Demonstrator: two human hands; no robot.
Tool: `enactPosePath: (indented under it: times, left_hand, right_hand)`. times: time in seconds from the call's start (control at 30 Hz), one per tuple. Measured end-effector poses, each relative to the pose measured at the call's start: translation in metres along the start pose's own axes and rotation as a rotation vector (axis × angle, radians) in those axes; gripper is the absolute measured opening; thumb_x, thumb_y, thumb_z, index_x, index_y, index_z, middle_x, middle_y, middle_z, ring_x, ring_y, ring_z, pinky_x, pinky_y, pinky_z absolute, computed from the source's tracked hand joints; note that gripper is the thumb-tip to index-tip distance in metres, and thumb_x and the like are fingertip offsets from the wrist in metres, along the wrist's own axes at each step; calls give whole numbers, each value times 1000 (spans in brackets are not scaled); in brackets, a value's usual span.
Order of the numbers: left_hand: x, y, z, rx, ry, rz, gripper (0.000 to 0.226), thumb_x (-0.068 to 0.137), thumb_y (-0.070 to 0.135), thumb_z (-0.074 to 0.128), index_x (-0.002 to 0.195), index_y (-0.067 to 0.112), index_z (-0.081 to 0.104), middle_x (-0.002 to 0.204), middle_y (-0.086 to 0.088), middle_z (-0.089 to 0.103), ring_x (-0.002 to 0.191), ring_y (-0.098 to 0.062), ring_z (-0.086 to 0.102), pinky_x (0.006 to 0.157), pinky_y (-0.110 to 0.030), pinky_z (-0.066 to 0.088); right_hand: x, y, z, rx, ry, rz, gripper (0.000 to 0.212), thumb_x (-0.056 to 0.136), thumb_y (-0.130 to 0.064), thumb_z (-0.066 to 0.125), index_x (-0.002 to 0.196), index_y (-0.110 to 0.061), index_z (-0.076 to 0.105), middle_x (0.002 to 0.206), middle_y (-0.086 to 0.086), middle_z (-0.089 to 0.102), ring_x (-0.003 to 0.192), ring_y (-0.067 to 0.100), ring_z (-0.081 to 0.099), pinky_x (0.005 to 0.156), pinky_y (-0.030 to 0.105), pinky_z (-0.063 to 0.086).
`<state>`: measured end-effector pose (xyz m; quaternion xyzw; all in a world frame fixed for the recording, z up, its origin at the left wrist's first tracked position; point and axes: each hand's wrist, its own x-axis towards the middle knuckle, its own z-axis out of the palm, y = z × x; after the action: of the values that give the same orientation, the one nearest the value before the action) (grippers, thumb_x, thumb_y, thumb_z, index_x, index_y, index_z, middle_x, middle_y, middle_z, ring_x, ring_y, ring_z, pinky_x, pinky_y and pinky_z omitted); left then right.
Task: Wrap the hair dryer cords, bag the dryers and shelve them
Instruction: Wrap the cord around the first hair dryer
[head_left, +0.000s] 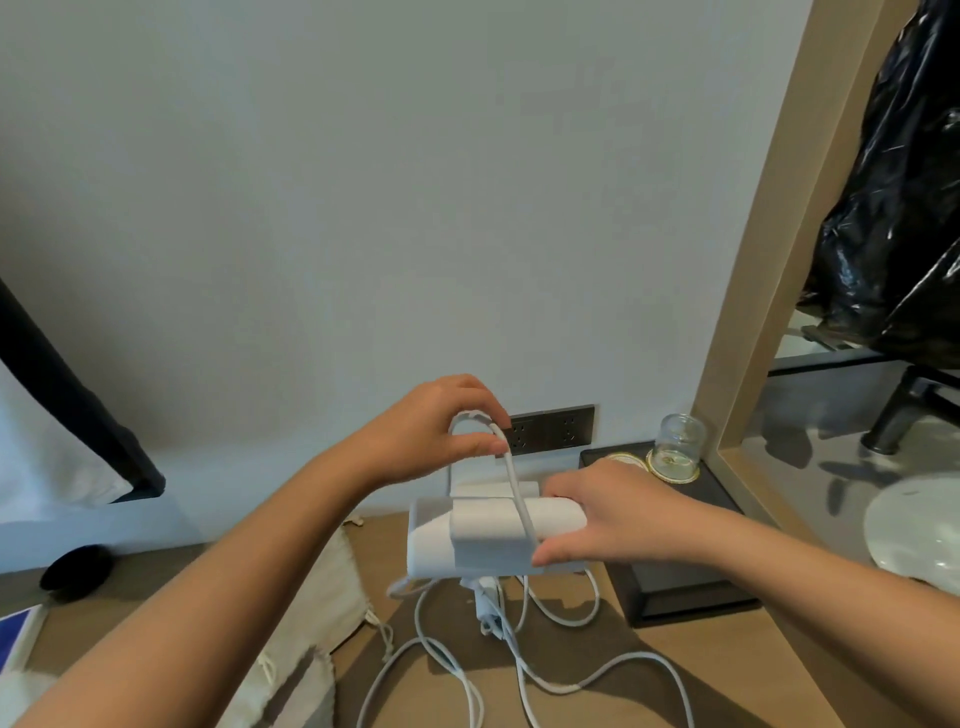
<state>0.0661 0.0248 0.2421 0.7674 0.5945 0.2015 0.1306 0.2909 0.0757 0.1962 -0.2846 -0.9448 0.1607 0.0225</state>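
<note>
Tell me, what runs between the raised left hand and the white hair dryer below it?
In the head view, a white cord runs from the left hand, which pinches its loop, down across the hair dryer held by the right hand.

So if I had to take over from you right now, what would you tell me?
Left hand: pinching a loop of the white cord above the dryer.
Right hand: gripping the white hair dryer, held sideways over the wooden floor.
Done: one turn of cord lies across the dryer.
Left: most of the cord lies loose on the floor below, so wind it on. Then slip the dryer into the cloth bag lying to the left and shelve it. No shelf is in view.
</note>
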Motion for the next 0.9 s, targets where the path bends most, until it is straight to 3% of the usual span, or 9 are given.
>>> enactPosePath:
  times: [0.07, 0.13, 0.23, 0.33, 0.43, 0.57, 0.7, 0.8, 0.9]
  left_hand:
    - [-15, -2, 8, -49, 16, -19, 32, 93, 41, 54, 125, 38, 58, 133, 17, 48, 115, 6, 48, 96, -11, 36]
    - [-33, -1, 19, -46, 0, -18, 45, 95, 48, 46, 139, 45, 39, 151, 24, 27, 134, 9, 29, 109, -15, 25]
    - [-56, -1, 33, 73, 85, 17, 62, 90, 62, 42, 146, 45, 23, 157, 27, 6, 144, 6, 0, 116, -26, 10]
    - [-66, -4, 36, 108, 104, 20, 68, 84, 73, 39, 145, 46, 23, 155, 24, 13, 142, 3, 14, 115, -27, 22]
    - [-68, -6, 33, 156, 27, 24, 66, 85, 71, 38, 144, 44, 24, 135, 20, 36, 119, 6, 34, 99, -18, 35]
    - [-69, -2, 33, 286, 32, 163, 55, 92, 64, 31, 135, 31, 38, 105, 16, 41, 91, 4, 36, 81, -12, 30]
    - [-71, -2, 35, 318, 27, 219, 43, 94, 64, 27, 112, 28, 45, 100, 10, 50, 83, -1, 40, 71, -10, 29]
    - [-72, -4, 36, 305, 19, 216, 45, 93, 64, 26, 110, 28, 46, 99, 9, 50, 82, -2, 41, 70, -7, 28]
    - [-69, -3, 29, 254, -14, 255, 40, 92, 60, 30, 106, 28, 51, 93, 14, 50, 80, -1, 42, 73, -11, 31]
  right_hand:
    - [-1, 4, 1, 48, 25, 18, 56, 70, -78, 57, 88, -25, 62, 79, -9, 63, 75, 9, 58, 65, 34, 49]
    - [-2, 7, 2, 78, 41, 24, 64, 64, -82, 50, 89, -24, 64, 81, -6, 64, 77, 10, 59, 67, 38, 50]
    - [-3, 6, 1, 145, 41, 32, 69, 60, -82, 47, 86, -21, 65, 80, -4, 64, 76, 12, 59, 67, 40, 49]
    - [-2, 3, 4, 223, 27, 26, 55, 71, -71, 60, 87, -18, 65, 83, -2, 63, 78, 13, 59, 66, 38, 49]
    - [0, 1, 5, 253, -1, 19, 45, 75, -64, 66, 90, -22, 65, 84, -3, 63, 79, 12, 60, 66, 35, 50]
    - [0, -3, -2, 201, -78, -35, 42, 79, -61, 66, 99, -24, 63, 86, -9, 65, 78, 7, 61, 65, 27, 49]
    - [1, -12, -11, -22, -150, -137, 49, 85, -63, 58, 113, -23, 57, 97, -7, 64, 83, 8, 58, 72, 31, 51]
    - [-2, -13, -8, 4, -123, -140, 47, 86, -61, 58, 110, -21, 57, 96, -5, 63, 81, 9, 56, 71, 33, 50]
    - [-5, -10, 2, -102, -65, -146, 54, 80, -71, 52, 104, -23, 56, 92, -4, 65, 81, 16, 59, 71, 40, 50]
